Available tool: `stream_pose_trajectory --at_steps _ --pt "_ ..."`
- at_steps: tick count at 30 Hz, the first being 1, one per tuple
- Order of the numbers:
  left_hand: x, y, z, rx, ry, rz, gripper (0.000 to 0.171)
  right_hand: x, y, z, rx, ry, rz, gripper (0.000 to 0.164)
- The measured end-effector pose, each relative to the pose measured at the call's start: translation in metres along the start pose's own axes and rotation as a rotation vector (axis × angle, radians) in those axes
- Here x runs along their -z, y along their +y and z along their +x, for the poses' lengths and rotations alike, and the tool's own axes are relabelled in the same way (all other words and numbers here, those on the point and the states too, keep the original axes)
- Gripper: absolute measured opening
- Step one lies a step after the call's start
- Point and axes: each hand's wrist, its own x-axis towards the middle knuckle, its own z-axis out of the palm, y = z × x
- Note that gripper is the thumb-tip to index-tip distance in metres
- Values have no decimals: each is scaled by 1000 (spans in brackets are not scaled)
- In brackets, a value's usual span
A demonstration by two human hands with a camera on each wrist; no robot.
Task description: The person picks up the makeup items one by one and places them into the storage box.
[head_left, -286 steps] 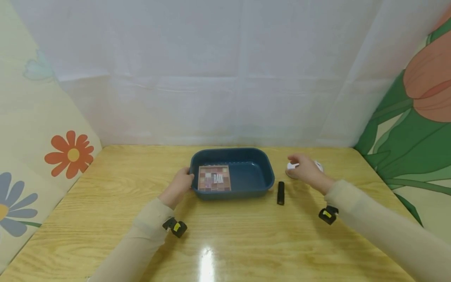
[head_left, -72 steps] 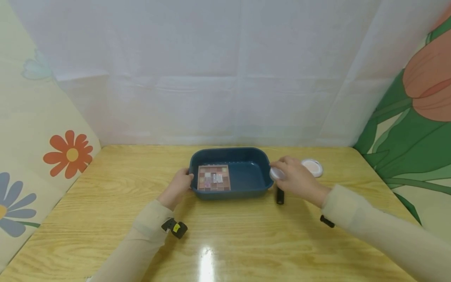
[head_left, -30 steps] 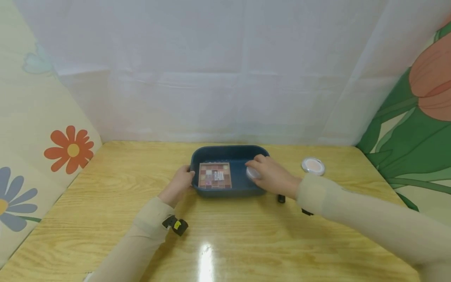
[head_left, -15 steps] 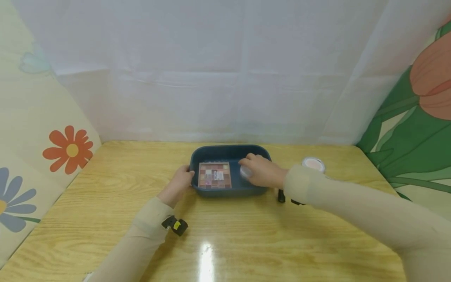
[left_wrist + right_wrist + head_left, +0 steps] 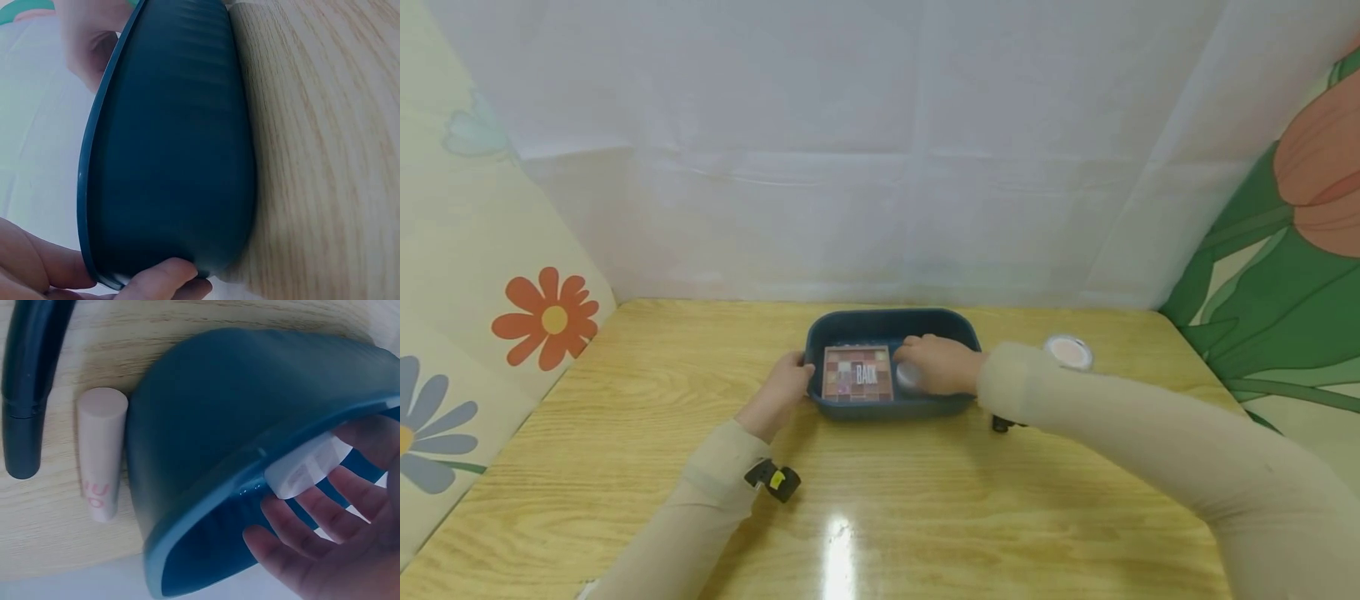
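Observation:
My left hand [image 5: 782, 387] grips the left end of a dark blue plastic bin [image 5: 887, 411], thumb and fingers on either side of its wall in the left wrist view. My right hand [image 5: 942, 364] reaches inside the bin's right half. It holds a small round white compact [image 5: 306, 465] between thumb and fingers, low in the bin and just right of an eyeshadow palette [image 5: 856, 374] marked "BACK". The palette lies flat in the left half. Part of the compact is hidden by my fingers.
On the table right of the bin lies a second round compact [image 5: 1069, 352] with a pale face. A black tube [image 5: 25, 412] and a pale pink tube [image 5: 103, 453] lie close to the bin's right end. My right sleeve [image 5: 1097, 400] partly covers this area.
My right hand has picked up the white compact from the table at right, carried it left over the bin's rim and lowered it beside the palette. My left hand has stayed on the bin.

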Motion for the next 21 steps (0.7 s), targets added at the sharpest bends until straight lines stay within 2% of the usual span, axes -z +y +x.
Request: stream_pose_trajectory --at_steps 21 --pt "1 -2 1 0 -17 -11 45 -1 -2 11 5 -63 -22 38"
